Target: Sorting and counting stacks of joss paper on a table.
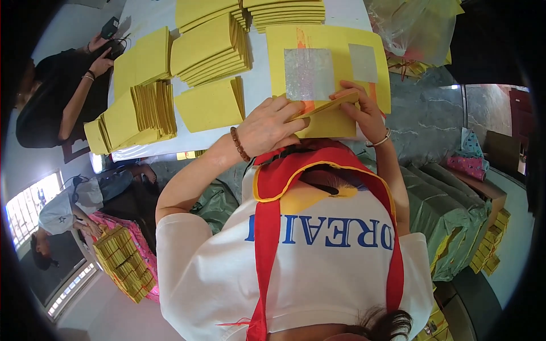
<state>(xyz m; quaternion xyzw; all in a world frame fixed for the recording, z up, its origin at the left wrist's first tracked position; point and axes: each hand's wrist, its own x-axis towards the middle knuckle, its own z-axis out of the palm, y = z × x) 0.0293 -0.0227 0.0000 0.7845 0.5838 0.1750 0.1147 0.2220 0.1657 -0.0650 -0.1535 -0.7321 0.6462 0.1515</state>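
A yellow paper sheet lies on the white table in front of me, with a large silver foil square and a smaller one on it. Its near edge is folded up. My left hand, a brown bead bracelet on the wrist, pinches the fold from the left. My right hand, wearing a thin bangle, grips the same folded edge from the right. Beneath the hands lies more folded yellow paper.
Stacks of folded yellow paper cover the table's left and far side, one pile just left of my left hand. A person in black sits at the left; another crouches by yellow bundles. A plastic bag lies top right.
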